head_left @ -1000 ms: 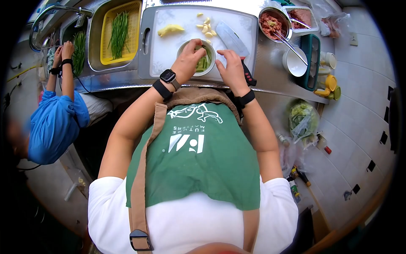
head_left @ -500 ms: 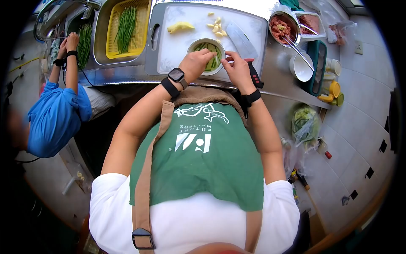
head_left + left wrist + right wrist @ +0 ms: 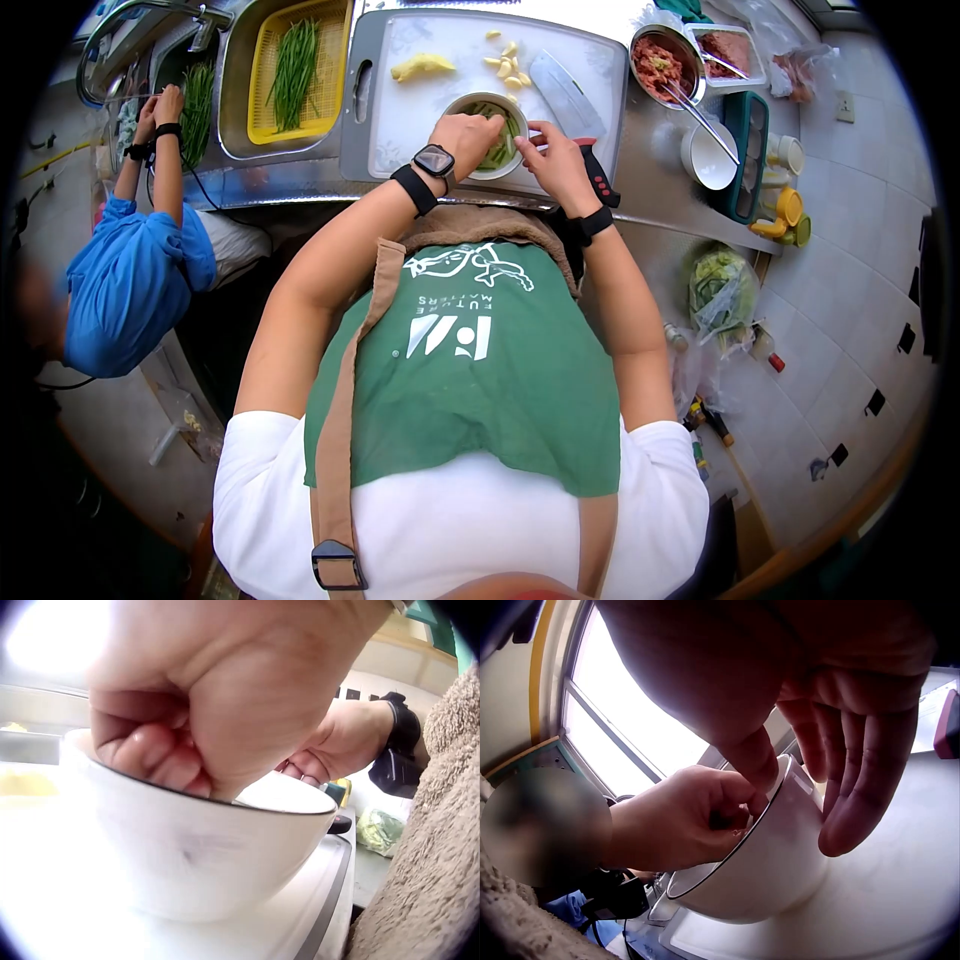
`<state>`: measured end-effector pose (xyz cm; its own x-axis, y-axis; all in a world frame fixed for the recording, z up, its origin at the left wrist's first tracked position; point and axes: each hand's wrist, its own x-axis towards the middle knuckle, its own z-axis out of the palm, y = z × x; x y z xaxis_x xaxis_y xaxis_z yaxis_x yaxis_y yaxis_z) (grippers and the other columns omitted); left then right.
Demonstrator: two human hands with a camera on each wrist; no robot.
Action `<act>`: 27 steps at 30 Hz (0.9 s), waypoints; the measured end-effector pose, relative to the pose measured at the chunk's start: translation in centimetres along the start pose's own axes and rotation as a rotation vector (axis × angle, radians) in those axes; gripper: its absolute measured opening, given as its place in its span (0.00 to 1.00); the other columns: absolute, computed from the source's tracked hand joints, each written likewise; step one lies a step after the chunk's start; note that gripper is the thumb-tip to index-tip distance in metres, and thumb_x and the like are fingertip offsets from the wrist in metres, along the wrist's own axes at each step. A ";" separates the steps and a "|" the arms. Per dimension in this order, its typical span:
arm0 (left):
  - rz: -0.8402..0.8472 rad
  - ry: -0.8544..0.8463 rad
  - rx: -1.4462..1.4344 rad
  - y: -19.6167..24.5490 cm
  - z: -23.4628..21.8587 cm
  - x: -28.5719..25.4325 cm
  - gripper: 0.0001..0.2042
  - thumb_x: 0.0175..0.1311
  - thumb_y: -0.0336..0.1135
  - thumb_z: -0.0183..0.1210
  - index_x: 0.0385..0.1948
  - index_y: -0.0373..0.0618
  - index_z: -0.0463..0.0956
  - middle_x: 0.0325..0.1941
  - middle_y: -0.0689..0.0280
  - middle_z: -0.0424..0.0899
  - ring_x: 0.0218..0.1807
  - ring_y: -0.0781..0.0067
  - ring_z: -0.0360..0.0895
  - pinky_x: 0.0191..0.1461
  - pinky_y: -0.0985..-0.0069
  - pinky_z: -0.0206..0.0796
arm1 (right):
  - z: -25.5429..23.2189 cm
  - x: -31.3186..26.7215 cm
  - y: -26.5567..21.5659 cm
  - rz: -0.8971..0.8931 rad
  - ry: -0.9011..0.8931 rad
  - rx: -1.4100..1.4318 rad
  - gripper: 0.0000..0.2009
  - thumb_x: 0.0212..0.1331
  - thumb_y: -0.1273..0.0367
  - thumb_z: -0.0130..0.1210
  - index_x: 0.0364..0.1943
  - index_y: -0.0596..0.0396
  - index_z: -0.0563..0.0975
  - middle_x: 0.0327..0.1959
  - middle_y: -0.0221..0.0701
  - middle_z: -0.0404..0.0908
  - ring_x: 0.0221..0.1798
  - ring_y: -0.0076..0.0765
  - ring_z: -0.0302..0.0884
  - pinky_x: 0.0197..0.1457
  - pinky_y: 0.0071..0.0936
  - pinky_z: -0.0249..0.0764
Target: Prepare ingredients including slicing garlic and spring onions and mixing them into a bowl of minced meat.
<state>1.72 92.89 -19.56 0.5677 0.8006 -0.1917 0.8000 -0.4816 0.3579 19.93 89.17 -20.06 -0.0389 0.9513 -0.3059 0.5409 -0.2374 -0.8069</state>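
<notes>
A white bowl with cut green vegetable pieces stands on the white cutting board. My left hand reaches down into it, its fingers curled among the contents; what they grip is hidden. My right hand is at the bowl's right side. Its thumb rests on the rim of the bowl, and its other fingers hang loosely beside the wall. From the left wrist, the bowl fills the view, with the right hand behind it.
A cleaver, a ginger piece and garlic cloves lie on the board. A yellow colander of green beans sits in the sink. Minced meat bowl, white bowl at right. A person in blue works at the left.
My left hand has come back from the bowl's far rim and dipped into it. My right hand has moved in from beside the bowl to its rim.
</notes>
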 end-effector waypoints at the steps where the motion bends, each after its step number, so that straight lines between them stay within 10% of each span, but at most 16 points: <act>1: 0.001 0.000 0.000 0.1 -0.3 -0.1 0.09 0.63 0.40 0.54 0.35 0.46 0.70 0.30 0.60 0.79 0.37 0.58 0.80 0.36 0.66 0.71 | -0.4 0.2 0.0 0.000 0.001 0.001 0.17 0.60 0.65 0.59 0.49 0.61 0.76 0.31 0.39 0.83 0.28 0.29 0.82 0.31 0.24 0.76; 6: 0.162 0.177 -0.161 0.7 -2.4 -1.4 0.17 0.56 0.23 0.53 0.50 0.46 0.72 0.43 0.58 0.78 0.47 0.57 0.76 0.51 0.65 0.70 | -4.4 4.0 2.5 -0.184 0.467 -0.432 0.07 0.54 0.66 0.60 0.34 0.53 0.81 0.32 0.34 0.79 0.38 0.44 0.75 0.44 0.36 0.71; 10: 0.222 0.151 -0.132 0.6 -2.6 -1.7 0.31 0.52 0.17 0.50 0.63 0.49 0.65 0.61 0.59 0.72 0.59 0.58 0.71 0.61 0.64 0.66 | -5.5 7.0 3.4 -0.137 0.442 -0.594 0.05 0.53 0.65 0.60 0.31 0.49 0.82 0.36 0.33 0.78 0.45 0.43 0.72 0.50 0.39 0.68; 20: 0.083 0.089 -0.225 1.0 -4.0 -3.1 0.33 0.55 0.17 0.50 0.66 0.50 0.59 0.65 0.59 0.70 0.57 0.52 0.74 0.50 0.66 0.74 | -5.8 9.6 3.4 -0.081 0.404 -0.840 0.07 0.53 0.62 0.59 0.26 0.48 0.82 0.35 0.29 0.80 0.46 0.42 0.71 0.49 0.43 0.65; 23: -0.127 -0.228 -0.194 0.8 -4.0 -2.6 0.31 0.59 0.22 0.53 0.67 0.49 0.58 0.67 0.58 0.68 0.58 0.53 0.74 0.48 0.66 0.74 | -6.3 8.1 0.7 -0.248 0.490 -0.590 0.06 0.52 0.64 0.60 0.25 0.49 0.81 0.32 0.28 0.78 0.44 0.40 0.71 0.47 0.41 0.65; 25: 0.207 0.224 -0.077 -0.3 -1.3 -2.6 0.30 0.61 0.27 0.56 0.66 0.45 0.57 0.64 0.56 0.70 0.58 0.55 0.74 0.51 0.66 0.74 | -5.5 4.9 -3.2 -0.346 0.355 -0.399 0.04 0.50 0.66 0.61 0.25 0.49 0.80 0.31 0.28 0.77 0.43 0.40 0.71 0.46 0.39 0.65; 27: 0.228 0.299 -0.037 -0.2 -1.3 -2.8 0.29 0.60 0.27 0.56 0.65 0.43 0.58 0.61 0.54 0.72 0.58 0.56 0.74 0.55 0.65 0.71 | -3.3 2.4 -4.9 -0.490 0.159 -0.274 0.04 0.47 0.69 0.64 0.25 0.49 0.79 0.30 0.27 0.75 0.41 0.39 0.70 0.45 0.37 0.66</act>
<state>-0.33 91.19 -17.93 0.6444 0.7456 0.1698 0.6487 -0.6507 0.3947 19.94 93.29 -15.18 -0.2244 0.9601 0.1670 0.6902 0.2776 -0.6683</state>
